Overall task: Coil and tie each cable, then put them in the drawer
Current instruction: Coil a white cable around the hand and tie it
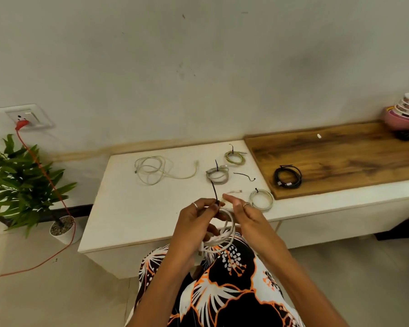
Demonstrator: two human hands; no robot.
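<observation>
I hold a coiled white cable (224, 239) over my lap at the table's front edge. My left hand (196, 218) pinches a black zip tie (214, 192) that stands up from the coil's top. My right hand (241, 208) grips the coil's right side, fingers partly stretched out. On the white table (128, 208) lie a loose white cable (156, 169), a tied grey coil (218, 174), a tied yellowish coil (234, 157), a tied white coil (261, 199) and a spare black tie (244, 176). A tied black coil (288, 177) rests on the wooden board (352, 156). No drawer is in view.
Stacked bowls (406, 112) stand at the board's far right. A potted plant (24, 182) sits on the floor to the left. A red cord (45, 178) runs from the wall socket (26, 116) down across the floor.
</observation>
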